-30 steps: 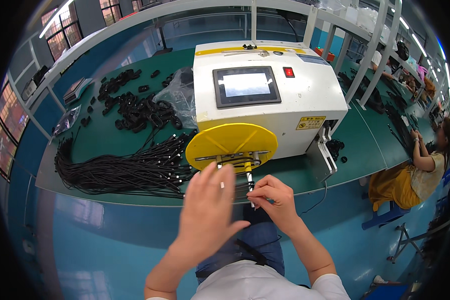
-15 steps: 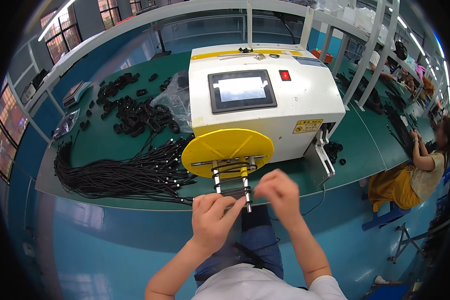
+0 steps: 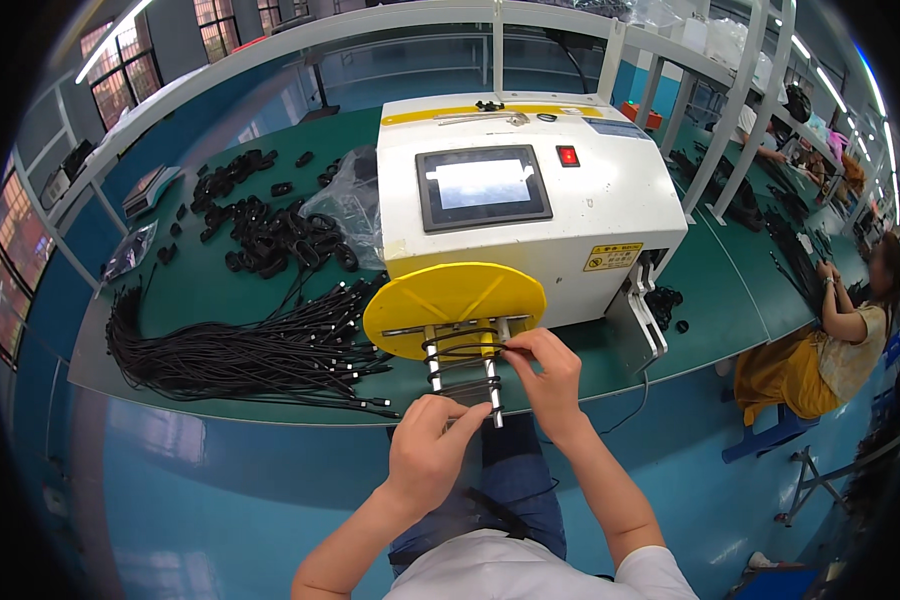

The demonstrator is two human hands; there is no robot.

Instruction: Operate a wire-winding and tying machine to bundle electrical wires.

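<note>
A white box-shaped machine with a touch screen and a yellow disc stands on the green bench. Two metal posts stick out under the disc, and a black cable is wound around them in several turns. My right hand pinches the cable at the right post. My left hand sits lower, its fingers closed on the cable's loose end near the tip of the posts.
A long bundle of straight black cables lies left of the machine, with coiled cables behind it. A green bench runs right, where another person sits. White frame posts rise behind.
My hands have come together at the posts. The left hand dropped from an open, raised pose to a closed grip below the disc. The cable now sits wound on the posts.
</note>
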